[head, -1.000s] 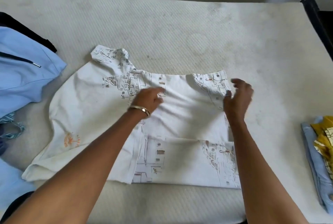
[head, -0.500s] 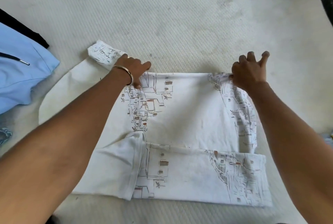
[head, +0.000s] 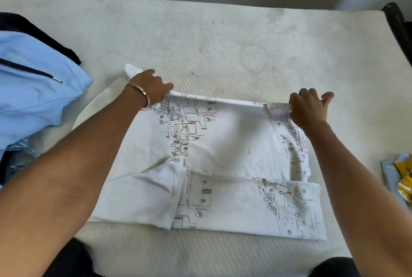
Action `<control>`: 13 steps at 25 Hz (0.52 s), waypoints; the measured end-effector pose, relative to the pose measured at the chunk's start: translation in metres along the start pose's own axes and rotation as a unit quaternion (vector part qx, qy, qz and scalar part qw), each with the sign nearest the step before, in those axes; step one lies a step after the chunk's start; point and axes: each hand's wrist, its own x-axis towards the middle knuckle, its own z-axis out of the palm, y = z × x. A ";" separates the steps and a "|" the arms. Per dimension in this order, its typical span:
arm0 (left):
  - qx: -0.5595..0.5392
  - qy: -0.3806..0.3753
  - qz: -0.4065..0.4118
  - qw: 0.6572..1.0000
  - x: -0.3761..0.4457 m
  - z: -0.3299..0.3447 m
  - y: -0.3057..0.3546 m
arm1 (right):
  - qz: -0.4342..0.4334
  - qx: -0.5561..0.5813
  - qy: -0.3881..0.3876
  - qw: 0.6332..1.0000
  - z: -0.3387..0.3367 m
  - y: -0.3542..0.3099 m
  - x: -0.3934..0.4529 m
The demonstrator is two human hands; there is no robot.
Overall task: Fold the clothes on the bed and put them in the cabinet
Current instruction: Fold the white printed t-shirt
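Here, largest first.
Mattress (head: 223,38): cream, quilted, under everything.
White printed shirt (head: 223,147): partly folded, mid-mattress.
Blue garment (head: 33,89): left of shirt.
Left hand (head: 149,89): pinches shirt's far-left edge.
Right hand (head: 308,107): pinches far-right edge.

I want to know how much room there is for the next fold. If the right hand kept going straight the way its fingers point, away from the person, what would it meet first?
Probably nothing but bare cream quilted mattress. The right hand grips the far edge of the white printed shirt, and beyond it the way looks free up to the wall, though depth is hard to judge.
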 end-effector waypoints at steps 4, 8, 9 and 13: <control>-0.036 0.060 -0.028 0.997 -0.064 -0.005 0.026 | 0.089 0.078 0.032 0.992 -0.007 0.003 -0.065; -0.069 0.208 -0.045 0.975 -0.144 0.022 0.085 | 0.132 0.122 0.064 0.982 -0.001 -0.004 -0.152; -0.071 0.226 -0.051 0.970 -0.163 0.030 0.100 | 0.134 0.117 0.064 0.982 0.000 -0.006 -0.173; -0.137 0.091 -0.081 0.983 -0.211 0.031 0.145 | 0.112 0.033 -0.047 0.992 0.006 -0.008 -0.230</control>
